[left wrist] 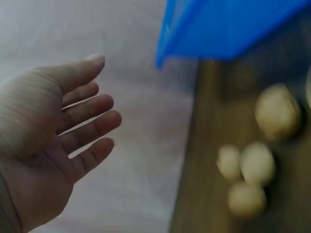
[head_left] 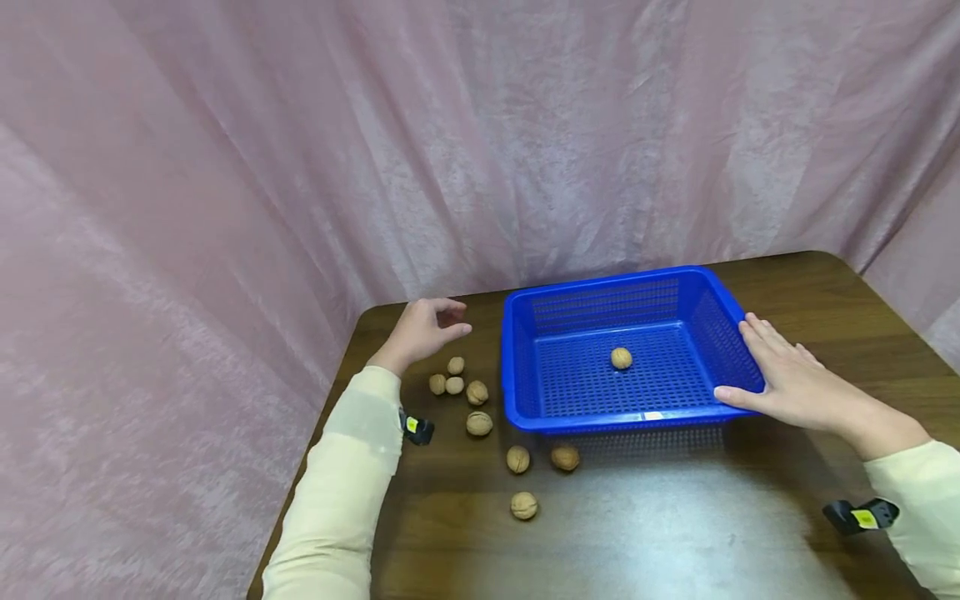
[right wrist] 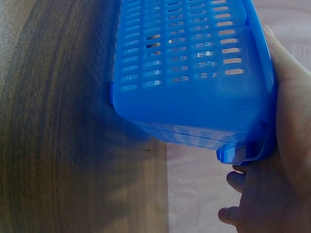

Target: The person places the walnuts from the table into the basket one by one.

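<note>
My left hand (head_left: 422,333) hovers at the far left of the table with fingers loosely bent and nothing held. Just below it in the head view lies a cluster of walnuts (head_left: 454,385), which look blurred in the left wrist view. A blue plastic basket (head_left: 592,422) with slotted sides stands to the right, holding one walnut (head_left: 621,358). Against the basket's front right corner rests my right hand (head_left: 795,383), its thumb along the front rim and its fairly straight fingers at the right side.
More walnuts (head_left: 518,459) lie in front of the basket's left part. The brown wooden table (head_left: 660,533) ends at the left and back, where a pink curtain (head_left: 450,167) hangs. A small black device (head_left: 417,427) is strapped to each wrist.
</note>
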Motion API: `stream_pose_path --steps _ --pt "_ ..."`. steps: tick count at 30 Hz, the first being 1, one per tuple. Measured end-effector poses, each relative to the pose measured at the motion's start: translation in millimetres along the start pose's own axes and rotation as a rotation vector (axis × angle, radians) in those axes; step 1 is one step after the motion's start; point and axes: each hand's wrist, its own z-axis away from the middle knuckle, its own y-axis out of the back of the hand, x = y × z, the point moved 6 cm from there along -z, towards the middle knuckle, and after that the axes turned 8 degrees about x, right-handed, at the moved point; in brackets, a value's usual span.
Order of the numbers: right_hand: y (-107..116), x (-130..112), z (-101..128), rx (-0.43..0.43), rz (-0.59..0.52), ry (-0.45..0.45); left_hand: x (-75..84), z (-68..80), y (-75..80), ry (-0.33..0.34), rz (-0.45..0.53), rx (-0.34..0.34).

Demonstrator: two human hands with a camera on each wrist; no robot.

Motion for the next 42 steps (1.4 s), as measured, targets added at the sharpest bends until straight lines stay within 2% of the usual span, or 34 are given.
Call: stream_pose_path --steps 4,8,13,17,21,26,36,42 --pt "1 2 0 -0.005 -0.003 -0.007 -43.3 26.1 4.7 0.092 0.013 0.033" --pt "1 3 0 -0.004 -0.002 -0.008 -78.5 50.9 -0.1 0.166 0.013 0.046" --pt "1 4 0 0.000 -0.003 -0.005 -109.5 75.2 -16.5 0.218 0.055 0.048" --pt "1 3 -1 0.005 -0.002 0.000 -126.2 84.2 -31.9 0.251 0.093 0.055" --pt "1 2 -1 0.007 0.001 -0.003 -135.2 85.4 -43.7 0.253 0.099 0.078" --pt "1 2 -1 0.007 0.008 -0.007 -137.0 82.8 -53.2 0.254 0.079 0.093" --pt "1 0 -1 0.010 0.006 -0.003 -135.5 76.0 -63.4 0.215 -0.014 0.086" --pt "-2 2 -1 0.008 0.002 -0.006 -134.7 76.0 -66.6 0.218 -0.029 0.096"
